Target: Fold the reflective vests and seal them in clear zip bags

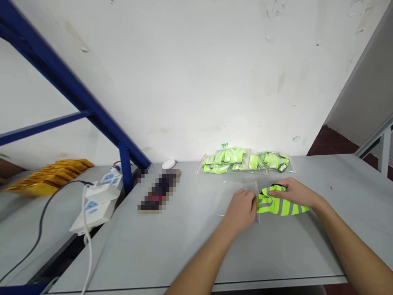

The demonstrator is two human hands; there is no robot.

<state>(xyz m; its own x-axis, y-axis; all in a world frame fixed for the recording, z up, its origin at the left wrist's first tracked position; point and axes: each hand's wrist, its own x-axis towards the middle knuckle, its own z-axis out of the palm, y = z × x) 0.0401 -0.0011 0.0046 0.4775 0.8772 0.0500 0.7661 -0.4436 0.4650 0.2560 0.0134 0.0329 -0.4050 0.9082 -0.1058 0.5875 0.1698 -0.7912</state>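
A folded neon-yellow reflective vest [282, 207] with silver stripes lies on the grey table under my right hand [293, 191], whose fingers grip its upper side. Its left end meets the mouth of a clear plastic bag [225, 189]; how far it is inside I cannot tell. My left hand [241, 208] is closed on the bag at that mouth, its fingers curled and partly hidden. Just behind, against the wall, lie several clear bags [227, 159] packed with the same neon-yellow striped material.
On the grey table [147, 254], a white oval object [168, 164] and a blurred-out item [161, 190] lie left. Past a blue metal frame [101, 123] are white power strips [98, 205] with cables and yellow packets [52, 176]. A white wall [215, 73] stands behind.
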